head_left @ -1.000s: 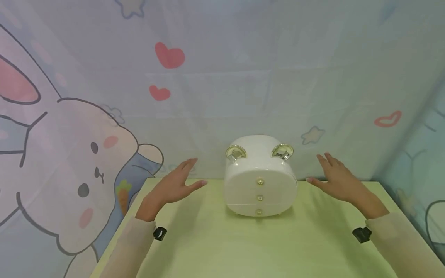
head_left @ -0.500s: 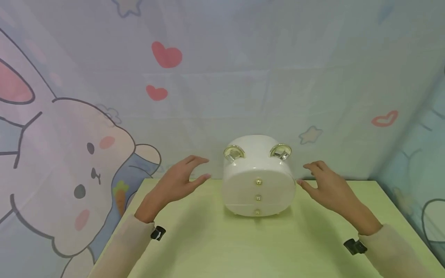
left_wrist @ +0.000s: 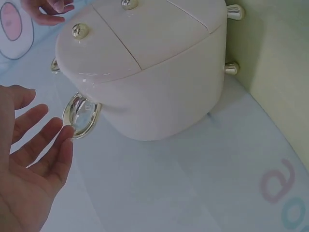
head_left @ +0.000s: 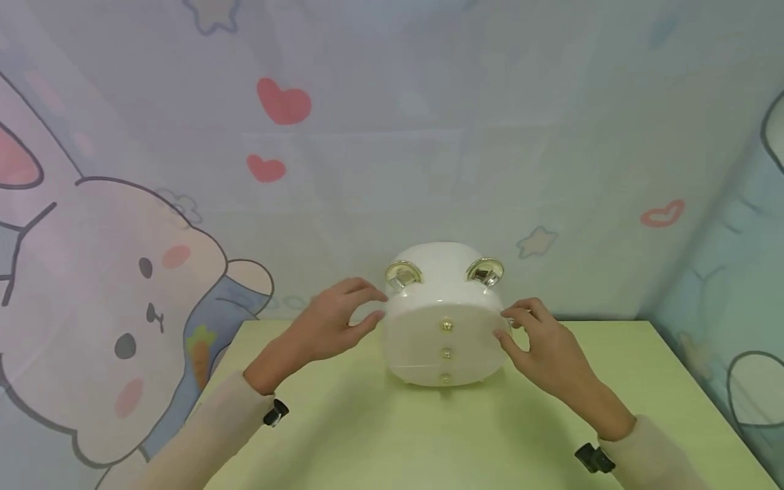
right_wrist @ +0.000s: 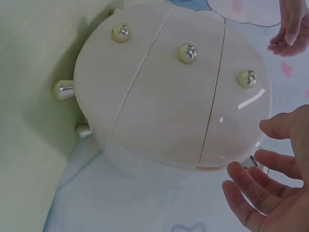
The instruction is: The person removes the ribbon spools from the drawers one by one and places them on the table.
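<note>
Parted, loosely bent fingers (left_wrist: 60, 159) of the left hand (head_left: 331, 320) and right hand (head_left: 554, 350) hold nothing; between them the white box (head_left: 416, 344) stands on the desk (head_left: 429, 435) (gold ears (head_left: 404, 273) near the fingertips), patterned cloth (head_left: 380, 177) beyond.

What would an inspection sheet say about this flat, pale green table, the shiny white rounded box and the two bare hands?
Surface: flat, pale green tabletop.
Job's things: shiny white rounded box standing there, with three round gold knobs and two gold-rimmed ears.
Clutter: nothing seen.
Hands: left hand and right hand at the box's opposite sides, fingers loosely bent; contact unclear.
Cables: nothing seen.
Surroundings: creased pastel cloth-like backdrop printed with a pale cartoon rabbit and red hearts.
</note>
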`<state>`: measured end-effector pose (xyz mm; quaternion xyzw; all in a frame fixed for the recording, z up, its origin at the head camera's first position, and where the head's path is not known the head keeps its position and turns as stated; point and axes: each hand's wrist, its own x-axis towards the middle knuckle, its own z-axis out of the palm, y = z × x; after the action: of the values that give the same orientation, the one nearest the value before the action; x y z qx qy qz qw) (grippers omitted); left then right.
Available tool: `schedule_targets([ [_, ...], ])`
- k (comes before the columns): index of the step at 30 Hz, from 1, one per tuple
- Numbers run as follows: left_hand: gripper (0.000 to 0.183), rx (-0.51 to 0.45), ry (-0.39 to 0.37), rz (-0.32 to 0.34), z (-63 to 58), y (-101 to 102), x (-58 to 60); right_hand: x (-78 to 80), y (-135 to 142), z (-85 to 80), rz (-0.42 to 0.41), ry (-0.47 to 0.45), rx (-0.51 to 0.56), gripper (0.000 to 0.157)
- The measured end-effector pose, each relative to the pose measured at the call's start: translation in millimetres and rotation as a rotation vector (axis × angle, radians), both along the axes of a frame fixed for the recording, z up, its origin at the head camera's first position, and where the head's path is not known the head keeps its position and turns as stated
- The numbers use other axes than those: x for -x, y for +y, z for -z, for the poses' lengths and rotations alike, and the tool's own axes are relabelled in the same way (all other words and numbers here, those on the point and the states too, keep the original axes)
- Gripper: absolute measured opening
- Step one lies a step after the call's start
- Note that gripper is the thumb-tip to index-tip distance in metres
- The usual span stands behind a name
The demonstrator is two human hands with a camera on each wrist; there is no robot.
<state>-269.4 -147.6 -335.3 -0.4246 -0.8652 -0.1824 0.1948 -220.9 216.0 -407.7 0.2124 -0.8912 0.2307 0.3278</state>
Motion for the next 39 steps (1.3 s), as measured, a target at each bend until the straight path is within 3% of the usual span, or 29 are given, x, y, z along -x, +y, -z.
schedule_targets([
  [6, 0.028, 0.082, 0.078, 0.053, -4.0, 7.9, 6.6, 2.2, -13.7, 11.1, -0.031, 0.074, -0.045, 0.024],
  [12, 0.035, 0.13, 0.085, 0.076, -7.8, 14.3, 14.8, 5.7, -31.4, 19.4, -0.036, 0.122, -0.104, 0.024],
  [17, 0.042, 0.188, 0.052, 0.075, -5.6, 18.7, 17.5, 7.0, -46.7, 26.9, -0.051, 0.177, -0.13, 0.027],
  [27, 0.052, 0.32, 0.016, 0.095, -9.6, 16.4, 23.0, 18.5, -72.9, 30.1, -0.071, 0.371, -0.157, 0.03],
  [36, 0.067, 0.388, -0.115, 0.086, -2.4, 8.9, 32.2, 27.6, -90.7, 33.1, -0.066, 0.48, -0.159, 0.033],
  [39, 0.069, 0.389, -0.124, 0.1, 0.0, 6.8, 35.3, 29.5, -93.8, 33.5, -0.069, 0.501, -0.153, 0.033],
])
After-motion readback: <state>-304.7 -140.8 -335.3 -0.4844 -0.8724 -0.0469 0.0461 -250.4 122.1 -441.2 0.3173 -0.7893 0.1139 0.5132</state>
